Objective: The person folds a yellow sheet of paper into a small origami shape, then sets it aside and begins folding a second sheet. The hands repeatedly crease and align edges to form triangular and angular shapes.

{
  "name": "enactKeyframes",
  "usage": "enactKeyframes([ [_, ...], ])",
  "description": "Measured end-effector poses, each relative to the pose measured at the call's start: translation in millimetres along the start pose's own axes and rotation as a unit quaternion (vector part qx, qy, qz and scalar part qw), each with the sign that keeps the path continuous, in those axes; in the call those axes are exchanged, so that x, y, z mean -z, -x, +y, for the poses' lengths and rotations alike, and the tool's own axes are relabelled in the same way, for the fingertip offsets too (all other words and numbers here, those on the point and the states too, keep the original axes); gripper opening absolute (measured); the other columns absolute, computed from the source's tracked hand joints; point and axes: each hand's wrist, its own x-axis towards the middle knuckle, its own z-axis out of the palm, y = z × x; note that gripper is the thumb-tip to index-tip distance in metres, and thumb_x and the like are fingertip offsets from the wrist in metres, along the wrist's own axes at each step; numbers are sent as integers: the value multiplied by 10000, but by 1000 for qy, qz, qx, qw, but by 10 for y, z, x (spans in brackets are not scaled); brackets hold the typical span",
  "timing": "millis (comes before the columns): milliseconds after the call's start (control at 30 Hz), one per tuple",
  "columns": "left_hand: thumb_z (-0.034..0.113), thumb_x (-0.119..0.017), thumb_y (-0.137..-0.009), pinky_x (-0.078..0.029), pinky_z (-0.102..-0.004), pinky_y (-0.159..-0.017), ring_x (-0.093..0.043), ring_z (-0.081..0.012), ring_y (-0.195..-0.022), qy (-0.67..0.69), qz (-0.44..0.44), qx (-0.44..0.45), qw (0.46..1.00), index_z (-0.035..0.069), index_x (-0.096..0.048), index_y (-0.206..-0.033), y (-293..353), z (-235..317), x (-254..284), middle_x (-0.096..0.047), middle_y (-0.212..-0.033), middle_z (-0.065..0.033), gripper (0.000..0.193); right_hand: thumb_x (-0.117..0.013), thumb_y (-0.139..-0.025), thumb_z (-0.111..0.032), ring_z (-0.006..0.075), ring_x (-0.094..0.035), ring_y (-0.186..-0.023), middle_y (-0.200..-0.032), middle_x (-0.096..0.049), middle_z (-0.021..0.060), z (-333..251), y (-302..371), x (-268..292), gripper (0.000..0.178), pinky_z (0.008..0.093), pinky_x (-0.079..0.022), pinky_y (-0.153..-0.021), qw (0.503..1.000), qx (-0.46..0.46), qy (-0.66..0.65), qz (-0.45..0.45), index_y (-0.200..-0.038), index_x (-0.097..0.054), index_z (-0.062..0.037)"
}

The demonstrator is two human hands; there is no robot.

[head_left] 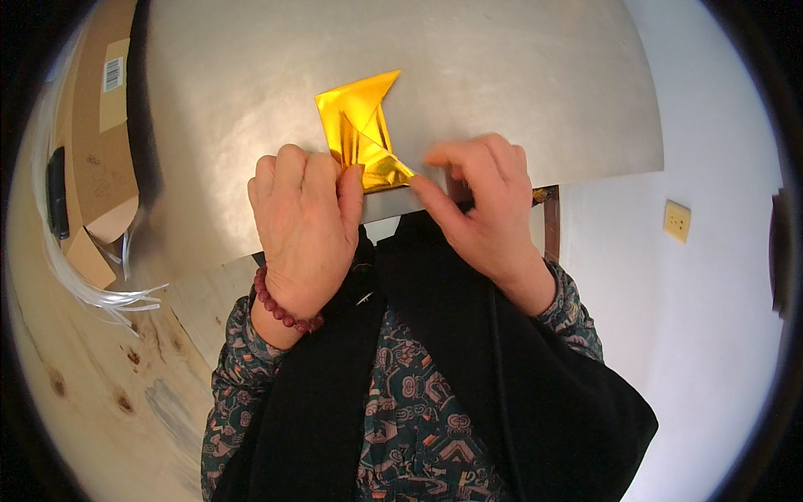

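Note:
A folded sheet of shiny gold foil paper (355, 104) lies near the front edge of the grey metal tabletop. It has a pointed flap at its upper right and a creased, narrower lower part. My left hand (303, 201) grips the lower left side, its thumb on top and its fingertips hidden under or behind the paper. At the lower right corner, the thumb of my right hand (485, 197) touches or nearly touches the foil's tip. That hand's index finger is bent and stands apart from the thumb, with a gap between them.
The grey tabletop (535, 92) reaches away from me. Left of it stands a brown cardboard box (99, 167) with a black marker-like object (58, 192) and clear plastic strips (100, 297) beside it. A wall socket (677, 221) is on the white wall at right.

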Motion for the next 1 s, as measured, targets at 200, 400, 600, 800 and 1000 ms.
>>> enactKeyframes([
  [200,176,-782,-949,-443,-465,-806,-545,-344,-924,-7,12,-8,1000,66,-661,-962,13,-26,-26,-588,-989,-113,164,-803,-905,-93,280,-656,-709,-829,-638,72,-109,337,221,486,403,-513,-619,974,28,-154,-165,-1372,-670,-103],
  [400,177,-773,-963,-446,-464,-807,-550,-344,-924,-1,6,1,1000,63,-662,-951,14,-29,-7,-594,-978,-114,160,-807,-920,-105,242,-606,-631,-761,-617,39,-157,338,118,813,370,-486,-602,970,27,-92,-222,-1656,-462,-93],
  [600,182,-768,-963,-445,-467,-802,-553,-347,-924,-10,6,-2,1000,63,-663,-942,19,-30,-22,-594,-973,-116,160,-799,-931,-136,257,-621,-622,-755,-654,29,-165,364,130,815,379,-504,-631,969,11,-51,-240,-1665,-445,-109],
  [800,175,-777,-923,-443,-477,-784,-561,-354,-918,-24,17,-9,1000,67,-650,-905,-18,-25,-41,-594,-963,-121,168,-795,-931,-134,269,-642,-627,-736,-684,33,-185,346,155,801,381,-509,-633,967,-10,-50,-250,-1658,-457,-138],
  [1000,186,-790,-911,-432,-472,-774,-559,-345,-910,11,0,16,1000,70,-648,-880,-20,3,0,-588,-947,-114,186,-783,-940,-134,277,-649,-611,-756,-697,40,-187,316,156,762,391,-522,-622,970,-6,-43,-241,-1638,-478,-140],
])
